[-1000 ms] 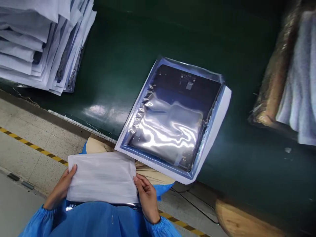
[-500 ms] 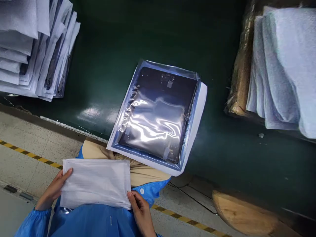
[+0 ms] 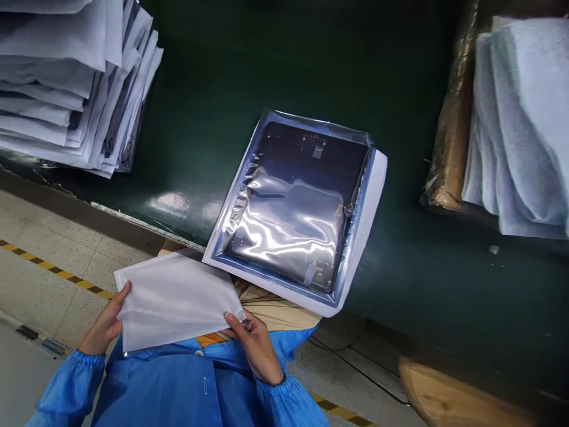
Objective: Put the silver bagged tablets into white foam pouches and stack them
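Both my hands hold a white non-woven sleeve (image 3: 175,299) above my lap, its surface faintly translucent. My left hand (image 3: 106,320) pinches its left edge, and my right hand (image 3: 253,347) grips its lower right corner. Just beyond the sleeve, a dark flat panel in a shiny clear plastic bag (image 3: 288,207) lies on a white sheet (image 3: 362,231), tilted on the green belt. The sleeve's upper right corner comes close to the bag's lower edge. Glare hides much of the panel.
A tall stack of white sleeves (image 3: 66,77) lies at the upper left of the dark green belt (image 3: 391,71). More white sleeves (image 3: 515,124) rest on a brown-wrapped bundle (image 3: 448,154) at the right. A wooden surface (image 3: 448,397) shows lower right, and yellow-black tape (image 3: 57,273) marks the floor.
The sleeve has tilted, its left end now higher and its right end lower, and my right hand has moved up along its edge. The view has shifted slightly; the bagged panel stays put.
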`<state>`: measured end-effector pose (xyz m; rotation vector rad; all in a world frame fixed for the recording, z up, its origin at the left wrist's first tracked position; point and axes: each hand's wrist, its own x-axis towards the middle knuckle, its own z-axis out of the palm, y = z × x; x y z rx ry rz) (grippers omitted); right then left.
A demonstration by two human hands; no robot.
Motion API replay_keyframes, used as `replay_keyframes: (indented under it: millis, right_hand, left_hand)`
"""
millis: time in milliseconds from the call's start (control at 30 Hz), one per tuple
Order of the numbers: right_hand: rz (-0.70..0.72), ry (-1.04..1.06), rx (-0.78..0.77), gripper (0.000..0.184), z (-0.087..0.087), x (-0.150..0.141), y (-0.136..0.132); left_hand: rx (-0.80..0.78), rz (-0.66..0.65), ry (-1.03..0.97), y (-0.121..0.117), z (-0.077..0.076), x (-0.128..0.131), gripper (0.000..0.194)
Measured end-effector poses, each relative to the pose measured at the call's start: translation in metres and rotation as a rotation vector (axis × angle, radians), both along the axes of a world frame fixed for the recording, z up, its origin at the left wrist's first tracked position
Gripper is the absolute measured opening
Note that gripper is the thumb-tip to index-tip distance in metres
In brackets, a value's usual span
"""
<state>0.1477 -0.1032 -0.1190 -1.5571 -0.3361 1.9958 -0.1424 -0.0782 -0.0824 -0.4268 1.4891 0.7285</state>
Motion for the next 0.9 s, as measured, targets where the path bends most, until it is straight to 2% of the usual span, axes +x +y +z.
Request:
replay_keyframes:
  millis: [167,233,333,433,533,600,667,733,833,900]
  right_hand:
    - [0.071,0.159,-0.092,0.049,0.014,0.011,-0.009]
    - [0.112,0.046,-0.088,0.049,0.016,0.014,-0.017]
    - [0.154,-0.201,0.065,0.05,0.014,0.015,-0.032]
    - [0.137,-0.225,0.116,0.044,0.008,0.021,-0.041]
    - [-0.031,-0.118,0.042,0.052,-0.004,0.029,-0.03]
    - [-0.086,-0.047,0.021,0.059,-0.013,0.028,-0.013]
    - [-0.007,0.04,0.039,0.057,-0.018,0.022,0.004]
    - [0.111,0.086,0.067,0.054,-0.018,0.014,0.013]
    - [0.232,0.016,0.034,0.059,-0.016,0.007,0.008]
    - [0.282,0.002,0.03,0.063,-0.017,0.009,0.0]
  left_hand:
    - [-0.023,0.029,0.003,-0.002,-0.002,-0.001,0.037]
    - [-0.029,0.033,-0.005,0.0,-0.004,-0.001,0.037]
    - [-0.028,0.025,-0.015,0.001,-0.006,-0.001,0.036]
    - [0.06,0.02,0.009,-0.005,-0.008,-0.009,0.037]
    - [0.135,-0.02,0.051,-0.024,-0.005,-0.019,0.039]
    - [0.15,-0.138,0.08,-0.042,0.002,-0.022,0.049]
    - [0.181,-0.295,0.101,-0.06,0.012,-0.019,0.061]
    - [0.22,-0.395,0.134,-0.079,0.023,-0.014,0.063]
    - [0.258,-0.401,0.233,-0.104,0.032,-0.006,0.069]
    - [0.258,-0.414,0.272,-0.12,0.03,-0.004,0.076]
